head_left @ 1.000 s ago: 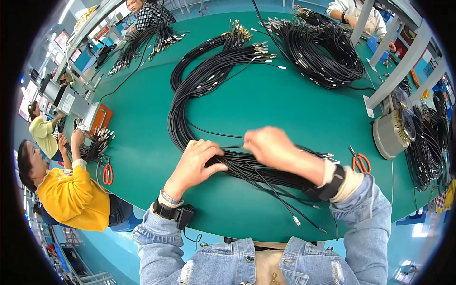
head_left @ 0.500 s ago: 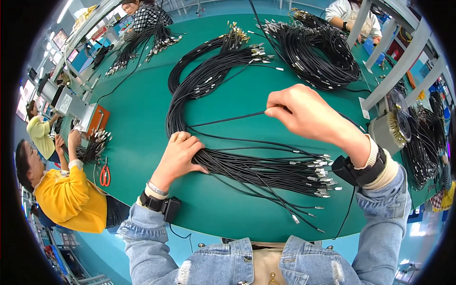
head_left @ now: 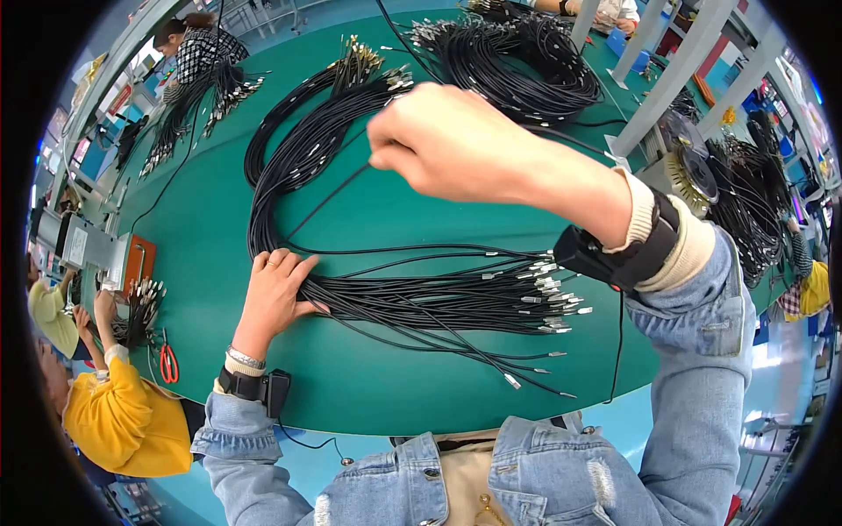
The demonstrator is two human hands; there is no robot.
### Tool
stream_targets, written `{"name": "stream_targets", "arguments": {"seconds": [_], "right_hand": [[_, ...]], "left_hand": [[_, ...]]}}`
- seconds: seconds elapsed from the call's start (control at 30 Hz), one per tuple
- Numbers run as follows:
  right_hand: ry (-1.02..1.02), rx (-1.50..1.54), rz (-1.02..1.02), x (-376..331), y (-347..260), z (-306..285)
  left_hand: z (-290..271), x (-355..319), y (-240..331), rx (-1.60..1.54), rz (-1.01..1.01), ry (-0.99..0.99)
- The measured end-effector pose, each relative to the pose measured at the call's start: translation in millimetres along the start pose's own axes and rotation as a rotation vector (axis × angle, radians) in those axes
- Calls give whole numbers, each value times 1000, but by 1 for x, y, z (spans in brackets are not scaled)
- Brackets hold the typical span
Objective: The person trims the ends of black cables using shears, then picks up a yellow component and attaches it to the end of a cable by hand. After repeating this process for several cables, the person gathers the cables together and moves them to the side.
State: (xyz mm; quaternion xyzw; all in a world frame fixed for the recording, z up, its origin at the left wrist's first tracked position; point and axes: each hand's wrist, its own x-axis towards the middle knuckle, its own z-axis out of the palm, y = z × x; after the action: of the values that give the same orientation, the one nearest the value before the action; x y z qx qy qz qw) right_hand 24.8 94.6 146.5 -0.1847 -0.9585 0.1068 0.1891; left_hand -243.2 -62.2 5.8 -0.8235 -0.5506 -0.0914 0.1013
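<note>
right hand (head_left: pixel 447 145) raised higher, pulling single cable (head_left: pixel 329 197), left hand (head_left: pixel 276 289) still pressing bundle (head_left: pixel 438 302)

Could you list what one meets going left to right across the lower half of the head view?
Person in yellow → red-handled cutters → left hand pressing on the cable bundle → black cable bundle → its metal connector ends → right wrist band.

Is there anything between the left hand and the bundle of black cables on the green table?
Nothing visible. The left hand lies flat on the bundle of black cables, fingers touching its left end directly. The right hand is raised above the green table, pinching a single black cable.
</note>
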Motion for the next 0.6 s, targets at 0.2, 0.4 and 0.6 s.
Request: {"name": "stream_targets", "arguments": {"seconds": [0.2, 0.4, 0.6], "right_hand": [[194, -142, -36, 15, -7, -24], [208, -133, -62, 16, -24, -58], [-46, -103, -201, 4, -9, -57]], "left_hand": [[3, -6, -1, 215, -139, 5], [5, -11, 9, 145, -179, -37], [-9, -22, -20, -433, -211, -7]]}}
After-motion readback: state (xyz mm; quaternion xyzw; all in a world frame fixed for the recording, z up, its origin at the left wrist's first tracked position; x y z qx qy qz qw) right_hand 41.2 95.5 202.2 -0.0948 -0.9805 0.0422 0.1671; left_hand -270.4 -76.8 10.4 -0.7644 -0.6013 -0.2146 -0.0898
